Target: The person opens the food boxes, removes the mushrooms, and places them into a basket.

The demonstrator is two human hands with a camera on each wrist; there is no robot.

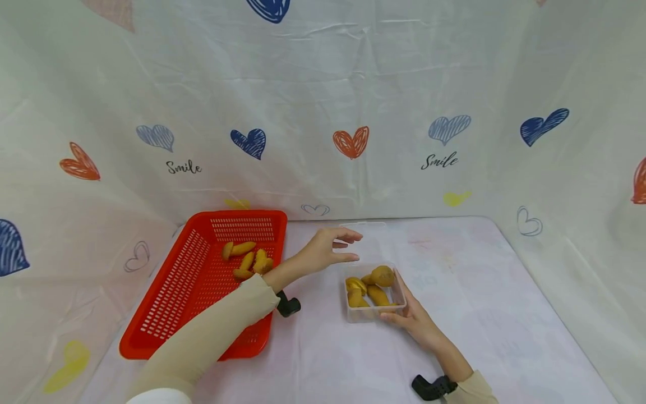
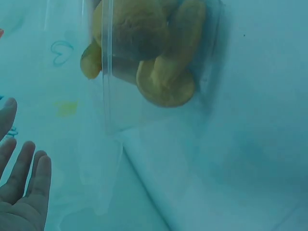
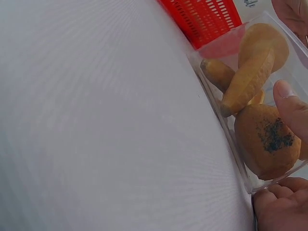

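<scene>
A clear plastic box [image 1: 362, 316] holds several yellow-brown mushrooms [image 1: 378, 295]. My right hand [image 1: 416, 318] grips its right side, thumb at the front wall and fingers along the side. In the right wrist view, the thumb [image 3: 291, 108] shows over the mushrooms, one of which has a dark patch on its cap [image 3: 264, 139]. My left hand [image 1: 325, 249] hovers just behind and left of the box, thumb and fingers spread apart with nothing between them. Behind the box stretches its clear lid [image 1: 364, 225], folded back.
A red perforated plastic basket [image 1: 202, 292] stands at the left, with several more mushrooms [image 1: 245, 264] in it beside my left forearm. The table has a white cover [image 1: 484, 314]. A white curtain with printed hearts [image 1: 303, 73] hangs at the back.
</scene>
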